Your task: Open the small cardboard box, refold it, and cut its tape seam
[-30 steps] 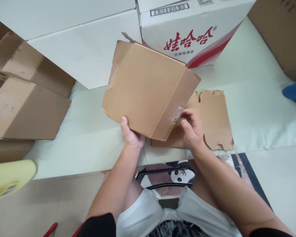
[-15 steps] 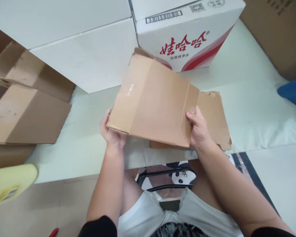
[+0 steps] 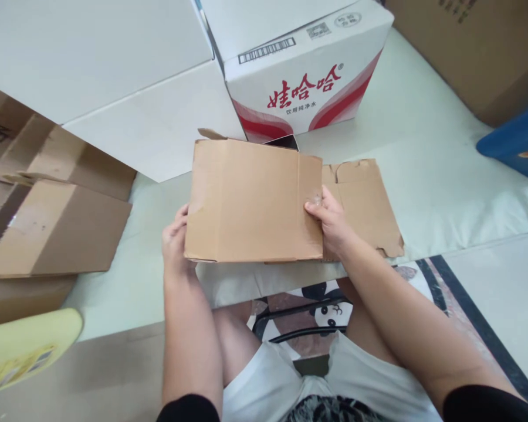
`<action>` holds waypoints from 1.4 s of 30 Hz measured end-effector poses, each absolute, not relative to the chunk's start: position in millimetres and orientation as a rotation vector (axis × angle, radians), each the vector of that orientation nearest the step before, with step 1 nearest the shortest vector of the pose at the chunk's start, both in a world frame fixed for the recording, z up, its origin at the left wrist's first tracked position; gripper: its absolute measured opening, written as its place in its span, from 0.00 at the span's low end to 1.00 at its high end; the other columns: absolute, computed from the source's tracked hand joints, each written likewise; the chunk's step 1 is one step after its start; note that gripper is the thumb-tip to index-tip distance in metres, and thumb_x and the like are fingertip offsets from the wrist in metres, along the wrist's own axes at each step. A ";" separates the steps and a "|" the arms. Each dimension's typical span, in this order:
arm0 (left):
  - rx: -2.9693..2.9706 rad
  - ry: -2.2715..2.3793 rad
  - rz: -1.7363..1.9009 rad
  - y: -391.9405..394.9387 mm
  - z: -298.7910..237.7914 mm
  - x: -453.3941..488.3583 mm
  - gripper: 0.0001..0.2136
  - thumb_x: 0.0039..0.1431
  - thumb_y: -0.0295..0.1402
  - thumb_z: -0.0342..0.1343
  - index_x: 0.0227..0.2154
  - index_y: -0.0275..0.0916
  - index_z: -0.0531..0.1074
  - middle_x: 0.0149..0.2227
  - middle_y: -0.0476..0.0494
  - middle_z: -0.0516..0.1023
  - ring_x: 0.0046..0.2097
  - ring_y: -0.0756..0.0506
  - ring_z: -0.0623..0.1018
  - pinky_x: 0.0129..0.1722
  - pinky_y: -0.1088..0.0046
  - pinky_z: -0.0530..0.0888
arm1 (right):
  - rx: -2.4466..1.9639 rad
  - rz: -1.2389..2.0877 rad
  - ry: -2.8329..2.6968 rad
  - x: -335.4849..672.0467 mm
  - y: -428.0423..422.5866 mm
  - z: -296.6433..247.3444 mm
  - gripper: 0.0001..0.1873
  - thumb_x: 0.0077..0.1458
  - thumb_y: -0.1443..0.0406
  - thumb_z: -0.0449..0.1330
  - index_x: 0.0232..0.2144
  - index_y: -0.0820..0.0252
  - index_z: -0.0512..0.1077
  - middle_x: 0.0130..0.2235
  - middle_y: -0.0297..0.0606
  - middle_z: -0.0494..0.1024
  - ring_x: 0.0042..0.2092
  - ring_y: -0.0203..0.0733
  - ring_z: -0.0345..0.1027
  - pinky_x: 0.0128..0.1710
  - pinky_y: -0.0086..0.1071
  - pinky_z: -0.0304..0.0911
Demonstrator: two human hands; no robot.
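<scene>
I hold a brown cardboard box (image 3: pixel 246 202) over the pale green surface (image 3: pixel 444 176), its broad side facing up and lying level. My left hand (image 3: pixel 174 240) grips its left edge, with the fingers curled behind the cardboard. My right hand (image 3: pixel 330 220) clasps the right edge, thumb on top near a patch of clear tape. A flat, torn piece of cardboard (image 3: pixel 363 202) lies on the surface just right of the box, partly under it.
A white carton with red Chinese lettering (image 3: pixel 299 76) stands behind, beside a large white box (image 3: pixel 114 82). Opened brown cartons (image 3: pixel 48 223) sit at the left, a brown box (image 3: pixel 470 47) and a blue object (image 3: pixel 514 146) at the right, a yellow object (image 3: pixel 22 346) bottom left.
The box has swung from a tilted, corner-up pose to lying level and square. My left hand slid from its near edge to the left edge. My right hand moved to grip the right edge.
</scene>
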State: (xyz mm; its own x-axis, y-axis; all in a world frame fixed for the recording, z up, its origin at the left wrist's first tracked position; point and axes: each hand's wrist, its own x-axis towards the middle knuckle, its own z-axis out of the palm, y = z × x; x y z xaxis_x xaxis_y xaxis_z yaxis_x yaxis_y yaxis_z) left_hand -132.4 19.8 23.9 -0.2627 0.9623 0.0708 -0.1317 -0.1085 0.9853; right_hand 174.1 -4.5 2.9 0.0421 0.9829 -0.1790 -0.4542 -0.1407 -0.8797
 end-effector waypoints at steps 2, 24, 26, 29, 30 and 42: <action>1.044 1.188 1.598 12.6 29.2 -134.1 0.24 0.46 0.59 0.66 0.23 0.40 0.80 0.40 0.40 0.84 0.45 0.39 0.83 0.43 0.66 0.82 | -1.013 1.413 -0.723 172.0 -4.1 4.1 0.29 0.46 0.55 0.68 0.50 0.50 0.65 0.55 0.41 0.81 0.55 0.52 0.78 0.59 0.56 0.72; 1.056 1.427 1.680 7.2 14.1 -100.0 0.27 0.47 0.56 0.70 0.40 0.39 0.79 0.38 0.43 0.84 0.42 0.47 0.82 0.43 0.76 0.76 | -1.308 1.018 -1.344 164.2 -6.0 -5.1 0.19 0.50 0.53 0.68 0.38 0.54 0.70 0.31 0.35 0.77 0.36 0.48 0.74 0.47 0.55 0.74; 1.081 1.465 1.644 4.9 11.5 -104.0 0.28 0.48 0.58 0.68 0.41 0.38 0.79 0.40 0.42 0.84 0.42 0.47 0.82 0.42 0.76 0.75 | -1.317 1.002 -1.335 162.3 -6.8 -4.9 0.18 0.50 0.52 0.67 0.35 0.53 0.68 0.26 0.30 0.70 0.30 0.43 0.68 0.43 0.52 0.73; 1.059 1.503 1.575 0.0 11.8 -112.8 0.27 0.47 0.57 0.69 0.38 0.37 0.78 0.38 0.42 0.84 0.39 0.47 0.81 0.38 0.77 0.76 | -1.211 1.118 -1.289 158.6 -5.5 -9.0 0.23 0.53 0.50 0.64 0.46 0.53 0.67 0.37 0.36 0.78 0.39 0.46 0.74 0.48 0.49 0.72; 1.039 1.502 1.538 -1.9 13.3 -116.1 0.27 0.45 0.56 0.71 0.36 0.37 0.78 0.37 0.42 0.83 0.37 0.48 0.81 0.36 0.78 0.75 | -1.187 1.153 -1.270 157.2 -4.3 -11.1 0.26 0.54 0.49 0.64 0.50 0.52 0.66 0.43 0.40 0.80 0.45 0.48 0.75 0.52 0.50 0.71; 0.830 1.295 1.269 -18.1 27.4 -145.7 0.19 0.39 0.44 0.72 0.33 0.39 0.79 0.23 0.49 0.78 0.19 0.52 0.71 0.15 0.79 0.63 | -1.261 1.135 -1.111 147.1 1.0 -10.6 0.25 0.54 0.47 0.61 0.48 0.53 0.70 0.50 0.42 0.81 0.49 0.51 0.76 0.53 0.49 0.71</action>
State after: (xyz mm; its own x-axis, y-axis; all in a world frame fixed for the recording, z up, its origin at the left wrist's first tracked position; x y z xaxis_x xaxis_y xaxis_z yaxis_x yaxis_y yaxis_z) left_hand -145.7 -18.1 27.4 -0.1658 0.9616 -0.2186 -0.1992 0.1845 0.9624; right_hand 147.1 1.0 -10.6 0.1160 0.9932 -0.0101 -0.0108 -0.0089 -0.9999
